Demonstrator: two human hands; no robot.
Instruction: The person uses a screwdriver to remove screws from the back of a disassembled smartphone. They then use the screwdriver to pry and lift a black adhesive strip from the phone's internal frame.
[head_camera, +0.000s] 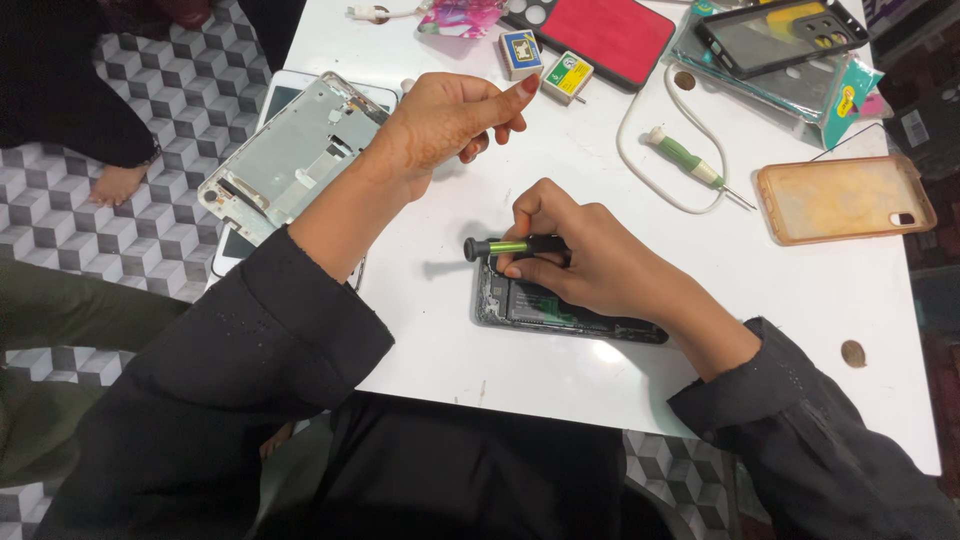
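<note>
Gripping a black-and-green screwdriver (512, 246) near its shaft, right hand (585, 262) clenched around it, tool lying almost level over the top end of an opened phone (560, 310). Resting flat near the middle of the surface (440, 330), toward its front edge, partly hidden under that hand. Left hand (445, 120) raised above the surface, fingers curled with thumb and forefinger pinched together; cannot tell whether anything tiny sits between them.

Judged light and stiff, but fragile with its back off: exposed battery and board inside, so best held by the outer frame edges, never by pressing on the innards. Likely slippery on the smooth white top, so worth steadying at one long side. Screwdriver judged light, rigid, with a knurled-looking cap at its end for turning.

Lying toward the left edge, a grey metal phone frame (290, 155). Toward the right edge, an orange phone case (845, 198) and, closer in, a second green-handled screwdriver (690, 165) beside a white cable (640, 130).
</note>
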